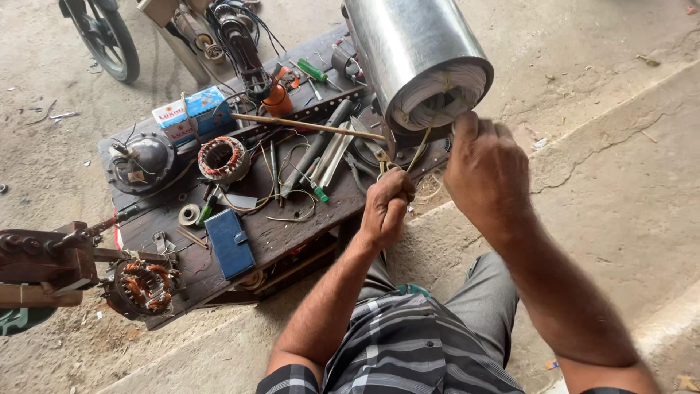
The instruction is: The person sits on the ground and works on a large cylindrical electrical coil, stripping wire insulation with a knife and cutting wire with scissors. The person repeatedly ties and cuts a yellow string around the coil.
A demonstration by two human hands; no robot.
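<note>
A large shiny metal motor cylinder (408, 44) lies on the bench with its open end, full of pale windings (445, 91), facing me. My left hand (385, 208) is closed around a thin yellowish cord (417, 155) that runs up to the windings, just below the cylinder's mouth. My right hand (487, 171) is at the lower right rim of the cylinder, fingers curled against the windings; whether it grips anything is hidden.
A dark wooden bench (284, 233) carries a copper-wound stator (223, 158), a second stator (144, 286) at the left edge, a motor housing (140, 162), a blue wallet (230, 243), a blue-white box (191, 113), a long stick (306, 125), and several screwdrivers. A motorcycle wheel (109, 36) stands behind.
</note>
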